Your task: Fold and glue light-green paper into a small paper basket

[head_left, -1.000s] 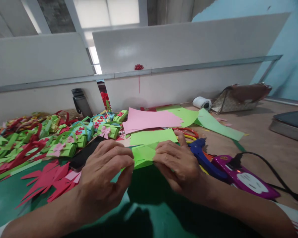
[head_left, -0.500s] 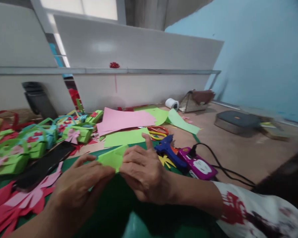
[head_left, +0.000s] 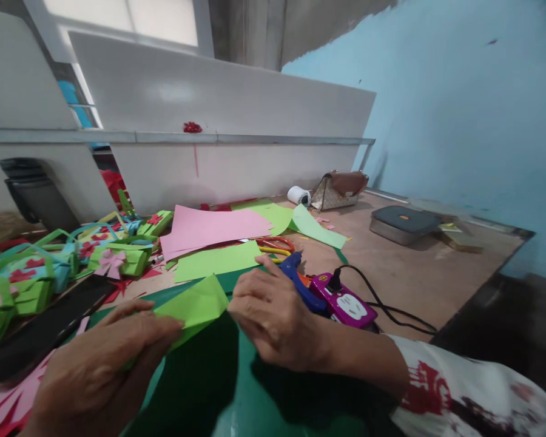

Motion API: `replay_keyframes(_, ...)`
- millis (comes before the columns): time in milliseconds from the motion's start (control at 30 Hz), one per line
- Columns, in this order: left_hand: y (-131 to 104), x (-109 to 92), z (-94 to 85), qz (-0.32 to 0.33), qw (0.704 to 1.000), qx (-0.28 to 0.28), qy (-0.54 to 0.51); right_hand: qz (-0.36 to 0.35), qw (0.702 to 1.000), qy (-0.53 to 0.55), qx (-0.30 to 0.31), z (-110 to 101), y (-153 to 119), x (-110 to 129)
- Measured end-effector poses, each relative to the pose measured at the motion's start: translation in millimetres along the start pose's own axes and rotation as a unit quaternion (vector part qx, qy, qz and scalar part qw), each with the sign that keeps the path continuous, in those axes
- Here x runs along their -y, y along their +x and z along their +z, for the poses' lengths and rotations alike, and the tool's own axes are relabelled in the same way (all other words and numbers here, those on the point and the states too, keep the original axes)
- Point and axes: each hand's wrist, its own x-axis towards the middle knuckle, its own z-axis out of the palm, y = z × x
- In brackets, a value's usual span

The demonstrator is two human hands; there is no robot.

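A folded piece of light green paper (head_left: 199, 306) is held up over a dark green cutting mat (head_left: 250, 388). My left hand (head_left: 104, 358) pinches its left part between thumb and fingers. At the paper's right corner, my right hand (head_left: 275, 312) has its fingers curled together, and the fingertips meet the edge there. Just beyond the right hand lie a blue glue gun (head_left: 303, 285) and a purple power socket (head_left: 346, 300) with a black plug in it. A flat light green sheet (head_left: 218, 261) rests behind the held paper.
Small green paper bags with bows (head_left: 122, 260) crowd the left, near a black phone (head_left: 45, 321) and pink cut-outs (head_left: 16, 394). Pink sheets (head_left: 213, 224) lie behind. A dark bottle (head_left: 39, 191), a handbag (head_left: 341, 189) and a lidded box (head_left: 403, 223) stand farther back.
My hands have moved apart, the left one down and to the left, so more of the green paper shows between them. The whole view has shifted to the right.
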Motion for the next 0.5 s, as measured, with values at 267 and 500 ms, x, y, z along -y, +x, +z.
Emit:
replay_keyframes(267,46.7,-12.8,3.7,0.046,0.998,0.016,0.027,0.162,0.960,-0.194,0.117,-35.6,-54.4,-23.1)
replay_keyframes(500,60.1,-26.2,0.0,0.075,0.996,-0.017,0.034,0.203,0.893,-0.332,0.225,-25.0,-72.5,-32.3)
